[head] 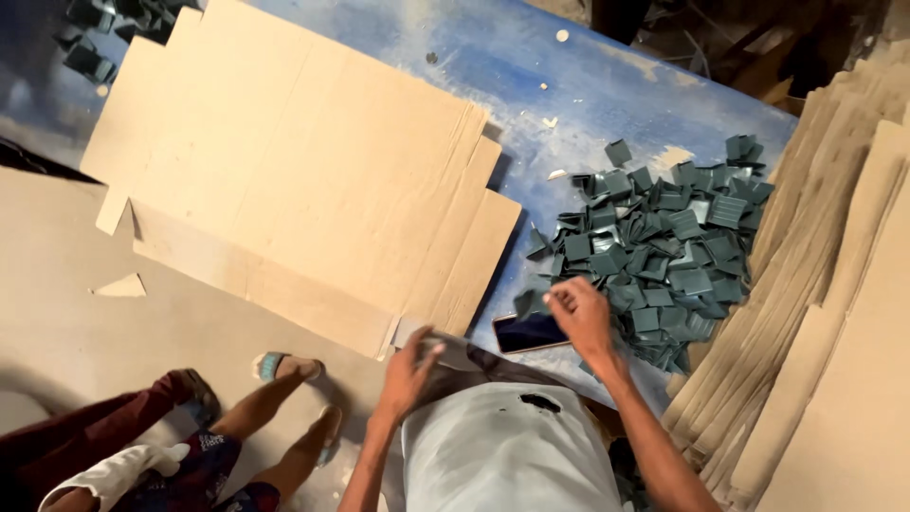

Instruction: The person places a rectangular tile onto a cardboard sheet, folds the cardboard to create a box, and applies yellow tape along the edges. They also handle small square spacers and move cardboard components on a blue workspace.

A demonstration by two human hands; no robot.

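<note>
Hands reach forward: right hand (580,318) pinching a green square piece (533,301) beside the pile (664,246), left hand (409,370) curled around a stack (445,349).

My right hand (580,318) pinches a dark green square piece (533,301) at the near edge of the pile of green pieces (664,251). Just under it lies a phone (529,333). My left hand (409,372) grips the flattened cardboard (303,180) on the blue worktop (588,85).

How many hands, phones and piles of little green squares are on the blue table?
Person's hands: 2, left hand and right hand
Dark flat phone: 1
Heap of small teal square pieces on the blue table: 1
Total: 4
</note>
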